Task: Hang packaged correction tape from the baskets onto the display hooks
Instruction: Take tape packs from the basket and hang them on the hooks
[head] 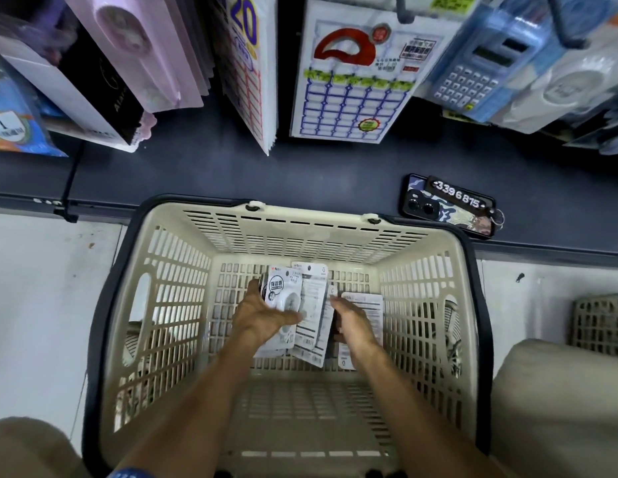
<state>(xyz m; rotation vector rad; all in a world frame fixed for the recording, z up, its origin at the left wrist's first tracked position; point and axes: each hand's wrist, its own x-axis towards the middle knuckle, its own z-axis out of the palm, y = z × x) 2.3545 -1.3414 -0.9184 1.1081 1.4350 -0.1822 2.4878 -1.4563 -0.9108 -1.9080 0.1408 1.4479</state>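
Both my hands reach down into a beige slotted shopping basket (197,263) on the floor. My left hand (262,317) grips a small stack of white correction tape packs (283,294), thumb laid across the front one. More packs (314,326) lie fanned under them. My right hand (352,320) rests on another pack (368,305) at the basket's bottom, fingers curled at its left edge; whether it grips that pack is unclear. Display hooks (404,12) show only at the top edge, above the hanging goods.
A dark shelf ledge (300,170) runs behind the basket, with a phone and a number tag (449,205) lying on it. Label sheets (355,84), calculators (480,67) and pink packs (142,53) hang overhead. A second basket (600,322) stands at the right.
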